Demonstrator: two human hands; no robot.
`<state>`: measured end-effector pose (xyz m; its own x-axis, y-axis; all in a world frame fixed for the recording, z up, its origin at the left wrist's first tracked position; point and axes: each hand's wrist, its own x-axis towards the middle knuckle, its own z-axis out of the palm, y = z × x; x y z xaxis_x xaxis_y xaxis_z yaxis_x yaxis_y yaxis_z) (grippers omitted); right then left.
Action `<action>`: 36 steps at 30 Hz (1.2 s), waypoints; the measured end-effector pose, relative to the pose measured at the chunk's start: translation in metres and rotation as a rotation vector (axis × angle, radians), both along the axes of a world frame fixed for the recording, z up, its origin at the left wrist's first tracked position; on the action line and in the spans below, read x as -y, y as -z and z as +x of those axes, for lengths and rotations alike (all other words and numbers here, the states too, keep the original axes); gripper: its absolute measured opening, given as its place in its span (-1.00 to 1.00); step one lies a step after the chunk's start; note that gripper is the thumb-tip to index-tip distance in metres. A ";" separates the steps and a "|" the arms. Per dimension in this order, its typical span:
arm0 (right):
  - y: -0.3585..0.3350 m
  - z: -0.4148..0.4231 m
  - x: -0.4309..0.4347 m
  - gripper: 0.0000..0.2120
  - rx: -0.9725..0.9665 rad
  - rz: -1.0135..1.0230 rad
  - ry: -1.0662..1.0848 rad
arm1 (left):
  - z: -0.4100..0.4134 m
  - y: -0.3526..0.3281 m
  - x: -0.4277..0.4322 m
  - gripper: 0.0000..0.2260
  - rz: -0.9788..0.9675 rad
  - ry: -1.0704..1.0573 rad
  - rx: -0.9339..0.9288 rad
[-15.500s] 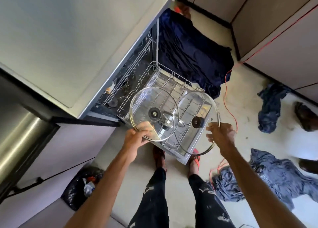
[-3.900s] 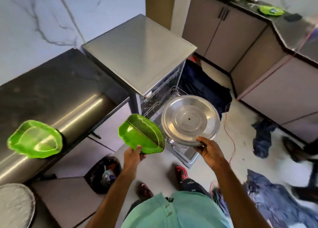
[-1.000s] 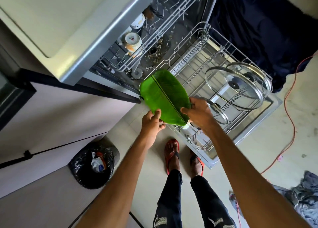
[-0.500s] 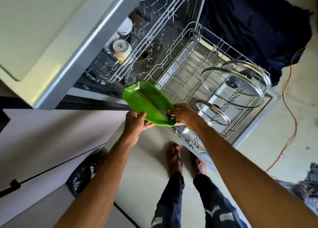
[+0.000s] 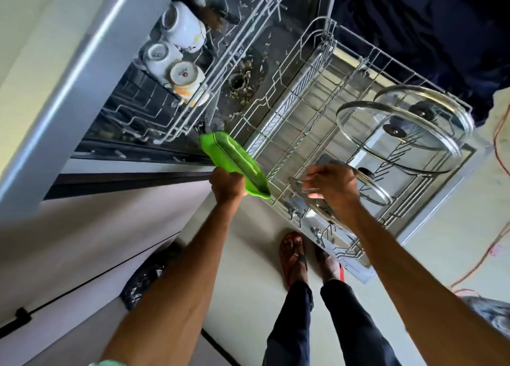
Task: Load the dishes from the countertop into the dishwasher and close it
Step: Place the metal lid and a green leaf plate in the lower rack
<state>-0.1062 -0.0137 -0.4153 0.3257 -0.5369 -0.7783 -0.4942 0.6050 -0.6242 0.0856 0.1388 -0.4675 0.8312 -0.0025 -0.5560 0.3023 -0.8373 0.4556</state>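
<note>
The green plate (image 5: 234, 162) was a bright lime, leaf-shaped dish with a raised rim and a darker line down its middle. It was tilted on edge, its far tip over the near corner of the dishwasher (image 5: 69, 70). The left hand (image 5: 227, 185) gripped its near end, fingers (image 5: 238, 179) curled round the rim. It hung just left of the pulled-out lower rack (image 5: 303, 95), not yet in it.

The right hand (image 5: 331, 186) held a round, shiny metal dish (image 5: 299, 191), blurred, with bent fingers (image 5: 311, 176) pinching its upper rim. The dish stood on edge inside the rack's near end, just right of the green plate. Just beyond the right fingers a small glass lid (image 5: 372, 191) stood in the wires. Farther out two large glass lids (image 5: 414, 147) leaned one behind the other.

Beyond the left fingers, the upper rack (image 5: 193, 111) carried white cups (image 5: 185, 76) and a white pot (image 5: 183, 26). Food scraps lay scattered on the tub floor (image 5: 242, 84).

The kitchen floor (image 5: 248, 255) below the hands was pale. The person's feet in red sandals (image 5: 294, 255) stood by the rack. A black bag (image 5: 143, 280) lay to the left, a dark blue cloth (image 5: 414, 20) past the rack and an orange cable (image 5: 499, 133) on the right.
</note>
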 end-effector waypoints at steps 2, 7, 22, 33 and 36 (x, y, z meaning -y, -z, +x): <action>-0.003 -0.003 0.006 -0.83 0.020 0.018 0.002 | -0.011 -0.041 0.024 -0.76 0.030 0.053 0.026; -0.001 -0.004 0.008 -0.75 -0.007 0.039 -0.051 | -0.029 -0.045 0.030 -0.77 0.044 0.138 0.093; 0.024 0.020 0.003 -0.84 -0.093 -0.048 -0.263 | -0.068 -0.021 0.053 -0.77 0.110 0.138 0.011; 0.022 0.007 0.005 -0.85 -0.107 -0.049 -0.307 | -0.058 0.013 0.071 -0.62 0.017 0.095 -0.225; 0.017 0.003 0.006 -0.89 -0.127 -0.041 -0.283 | -0.053 0.013 0.069 -0.48 -0.076 -0.021 -0.370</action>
<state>-0.1037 -0.0200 -0.4320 0.3682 -0.4702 -0.8021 -0.7152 0.4080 -0.5675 0.0323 0.0696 -0.4804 0.5748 -0.0410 -0.8173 0.4744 -0.7971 0.3736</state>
